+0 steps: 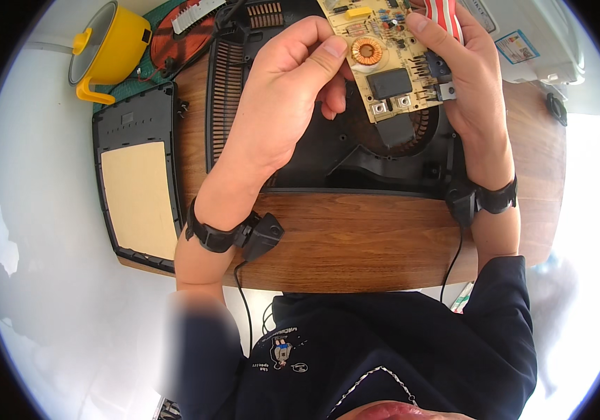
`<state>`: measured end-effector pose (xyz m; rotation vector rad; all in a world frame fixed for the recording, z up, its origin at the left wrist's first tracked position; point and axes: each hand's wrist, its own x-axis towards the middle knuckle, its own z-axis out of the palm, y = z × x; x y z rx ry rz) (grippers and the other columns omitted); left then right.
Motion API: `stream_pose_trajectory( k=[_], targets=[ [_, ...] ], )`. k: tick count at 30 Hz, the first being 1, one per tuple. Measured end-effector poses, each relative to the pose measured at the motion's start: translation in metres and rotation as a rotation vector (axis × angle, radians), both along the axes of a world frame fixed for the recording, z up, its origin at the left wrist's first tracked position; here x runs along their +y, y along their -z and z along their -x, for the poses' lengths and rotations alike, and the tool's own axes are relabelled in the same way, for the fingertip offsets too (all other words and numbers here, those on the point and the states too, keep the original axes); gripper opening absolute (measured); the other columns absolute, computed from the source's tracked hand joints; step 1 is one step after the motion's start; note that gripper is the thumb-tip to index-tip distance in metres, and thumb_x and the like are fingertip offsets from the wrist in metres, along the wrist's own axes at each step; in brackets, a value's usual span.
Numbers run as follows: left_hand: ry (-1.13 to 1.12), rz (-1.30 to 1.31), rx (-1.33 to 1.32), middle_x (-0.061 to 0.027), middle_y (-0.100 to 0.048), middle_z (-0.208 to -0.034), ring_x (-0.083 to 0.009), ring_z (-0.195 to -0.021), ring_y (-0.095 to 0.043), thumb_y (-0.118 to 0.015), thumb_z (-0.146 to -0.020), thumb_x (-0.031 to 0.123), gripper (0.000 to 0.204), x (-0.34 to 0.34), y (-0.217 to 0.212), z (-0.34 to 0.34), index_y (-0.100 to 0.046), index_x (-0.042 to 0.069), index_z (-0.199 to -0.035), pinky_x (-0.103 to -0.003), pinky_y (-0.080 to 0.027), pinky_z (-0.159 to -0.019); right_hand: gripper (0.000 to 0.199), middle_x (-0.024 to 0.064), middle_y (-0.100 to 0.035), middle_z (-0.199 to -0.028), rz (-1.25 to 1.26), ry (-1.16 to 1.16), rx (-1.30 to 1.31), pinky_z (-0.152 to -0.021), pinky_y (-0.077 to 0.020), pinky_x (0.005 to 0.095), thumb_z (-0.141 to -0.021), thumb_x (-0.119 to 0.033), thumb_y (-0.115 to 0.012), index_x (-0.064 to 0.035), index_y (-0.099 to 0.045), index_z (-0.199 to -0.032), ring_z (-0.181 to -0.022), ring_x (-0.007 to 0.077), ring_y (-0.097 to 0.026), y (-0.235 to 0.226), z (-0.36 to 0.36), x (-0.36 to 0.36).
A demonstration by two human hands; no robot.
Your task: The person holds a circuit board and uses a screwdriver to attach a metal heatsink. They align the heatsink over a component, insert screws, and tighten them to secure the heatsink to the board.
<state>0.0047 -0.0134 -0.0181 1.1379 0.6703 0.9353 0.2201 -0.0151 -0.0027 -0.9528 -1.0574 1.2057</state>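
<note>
Above a black casing (300, 168), a left hand (289, 70) and a right hand (473, 73), the latter also around a striped handle (444, 17), gripped opposite edges, probably the safest hold, of a likely light, stiff, fragile circuit board (389, 59).

Circuit board (389, 61) between left grip (291, 78) and right grip (473, 82), above black casing (303, 157) on wooden table (356, 241).

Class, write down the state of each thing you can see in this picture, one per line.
Left hand: pinching the board's left edge
Right hand: closed on the board's right side and the handle
Circuit board: held up, tilted
Red-and-white striped handle: held
Black housing: uncovered, interior showing
Black-framed panel: lying apart from the housing
Yellow pot: lid on
Wrist straps: fastened
</note>
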Motion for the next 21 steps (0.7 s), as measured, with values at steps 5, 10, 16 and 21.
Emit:
stream_pose_trajectory(
  k=[5,10,16,21],
  targets=[
    [-0.029,-0.004,0.036,0.001,-0.065,-0.083,-0.0054,-0.064,-0.054,-0.053,-0.111,0.024,0.022,-0.004,-0.005,-0.002,-0.064,0.007,-0.103,-0.022,-0.043,-0.059,0.035,0.0109,-0.072,-0.111,0.002,-0.036,0.02,-0.085,-0.0587,0.0277,-0.097,-0.009,-0.071,0.005,-0.06,-0.127,-0.093,0.0143,-0.07,-0.001,0.001,0.001],
    [-0.047,-0.038,0.101,-0.0001,-0.066,-0.083,-0.0065,-0.062,-0.057,-0.058,-0.11,0.025,0.022,-0.004,-0.008,-0.002,-0.065,0.007,-0.101,-0.022,-0.043,-0.057,0.034,0.0117,-0.072,-0.111,0.084,-0.046,0.03,-0.084,-0.0595,0.0279,-0.097,-0.008,-0.07,0.0054,-0.06,-0.127,-0.092,0.0151,-0.071,-0.003,0.0,0.001],
    [-0.067,-0.148,0.229,-0.0021,-0.071,-0.085,-0.0071,-0.062,-0.062,-0.062,-0.107,0.022,0.02,-0.003,-0.008,-0.001,-0.067,0.003,-0.103,-0.022,-0.05,-0.055,0.035,0.0125,-0.072,-0.112,0.13,-0.059,0.051,-0.084,-0.06,0.0287,-0.097,-0.008,-0.07,0.0056,-0.06,-0.129,-0.093,0.0161,-0.072,-0.002,-0.004,0.003],
    [-0.09,-0.264,0.4,-0.004,-0.073,-0.084,-0.0092,-0.063,-0.066,-0.062,-0.106,0.019,0.019,-0.005,-0.014,-0.002,-0.068,0.001,-0.104,-0.024,-0.053,-0.057,0.04,0.0133,-0.072,-0.115,0.046,-0.059,0.024,-0.087,-0.0597,0.0299,-0.097,-0.008,-0.07,0.0058,-0.058,-0.133,-0.096,0.0172,-0.072,-0.006,-0.005,0.002]
  ],
)
